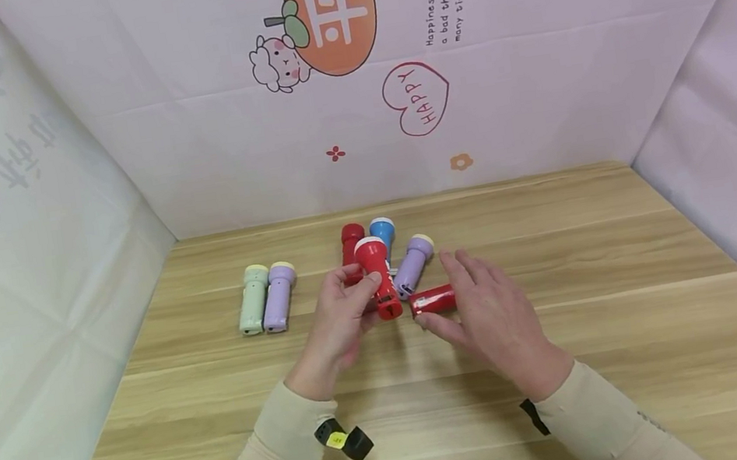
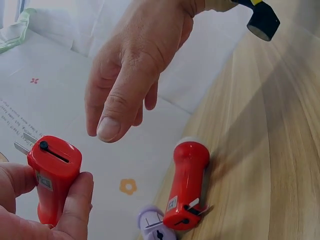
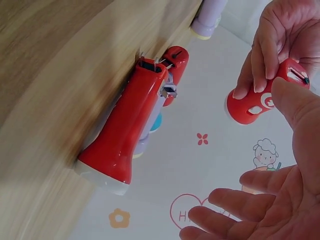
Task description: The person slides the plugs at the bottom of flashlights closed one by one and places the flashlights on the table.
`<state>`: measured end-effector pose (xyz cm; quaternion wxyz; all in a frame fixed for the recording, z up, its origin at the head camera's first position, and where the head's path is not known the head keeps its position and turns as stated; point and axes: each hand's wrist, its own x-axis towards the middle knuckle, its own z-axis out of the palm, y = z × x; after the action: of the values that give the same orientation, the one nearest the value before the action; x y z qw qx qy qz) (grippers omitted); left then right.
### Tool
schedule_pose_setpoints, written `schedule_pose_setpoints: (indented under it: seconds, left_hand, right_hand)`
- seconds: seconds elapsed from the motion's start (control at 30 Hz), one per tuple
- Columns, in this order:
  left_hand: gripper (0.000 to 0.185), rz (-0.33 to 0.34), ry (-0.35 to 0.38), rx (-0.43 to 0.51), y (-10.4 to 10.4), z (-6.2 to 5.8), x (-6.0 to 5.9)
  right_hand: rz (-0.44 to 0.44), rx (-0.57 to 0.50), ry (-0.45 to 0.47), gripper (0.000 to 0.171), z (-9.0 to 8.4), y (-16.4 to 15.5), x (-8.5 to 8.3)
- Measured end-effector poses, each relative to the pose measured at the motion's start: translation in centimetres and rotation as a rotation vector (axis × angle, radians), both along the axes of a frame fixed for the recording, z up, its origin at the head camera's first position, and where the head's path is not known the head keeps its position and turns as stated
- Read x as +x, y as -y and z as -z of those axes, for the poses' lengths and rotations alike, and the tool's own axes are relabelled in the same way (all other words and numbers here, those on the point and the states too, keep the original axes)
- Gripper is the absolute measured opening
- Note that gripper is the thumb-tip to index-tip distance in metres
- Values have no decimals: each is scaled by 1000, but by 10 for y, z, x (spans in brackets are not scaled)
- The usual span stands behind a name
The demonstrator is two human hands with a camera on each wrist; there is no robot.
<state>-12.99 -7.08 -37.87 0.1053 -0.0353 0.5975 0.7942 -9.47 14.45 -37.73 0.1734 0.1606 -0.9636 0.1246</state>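
**A:** What does the left hand [image 1: 342, 318] hold?

**B:** A red flashlight [image 1: 377, 277], gripped between curled fingers and thumb and lifted off the wooden surface [image 1: 635, 318]. Its pale lens end points away from the person; the left wrist view shows its tail end with a slot and two metal prongs folded out.

**A:** And the right hand [image 1: 493, 314]?

**B:** Open — fingers straight and relaxed, holding nothing. It hovers just right of the held flashlight, above a second red flashlight [image 1: 433, 300] lying on its side on the surface; whether the fingers touch it cannot be told.

**A:** What lies around them?

**B:** Behind the hands, close together: a third red flashlight [image 1: 351, 242], a blue one [image 1: 382, 234] and a purple one [image 1: 413, 264], the purple tilted with its tail toward the lying red one. Well to the left, a green flashlight [image 1: 254, 299] and another purple flashlight [image 1: 278, 298] lie side by side, touching — lens ends toward the printed backdrop [image 1: 387, 62].
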Motion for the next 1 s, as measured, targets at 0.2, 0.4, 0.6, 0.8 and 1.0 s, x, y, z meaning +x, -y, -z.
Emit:
schedule_pose_setpoints:
  seconds: [0.2, 0.4, 0.6, 0.8, 1.0]
  left_hand:
    - [52, 33, 18, 51, 0, 0, 1]
    - [47, 78, 17, 82, 0, 0, 3]
    - [41, 86, 23, 119, -2, 2, 4]
    - [40, 84, 35, 160, -3, 1, 6]
    - [41, 96, 51, 194, -5, 0, 8]
  right_hand:
    - [-7, -22, -2, 95, -2, 2, 2]
    - [-15, -49, -8, 94, -5, 4, 4]
    - [-36, -89, -2, 92, -5, 6, 5]
    - [-49, -105, -15, 87, -5, 9, 6]
    - [-87, -137, -23, 72, -7, 13, 6]
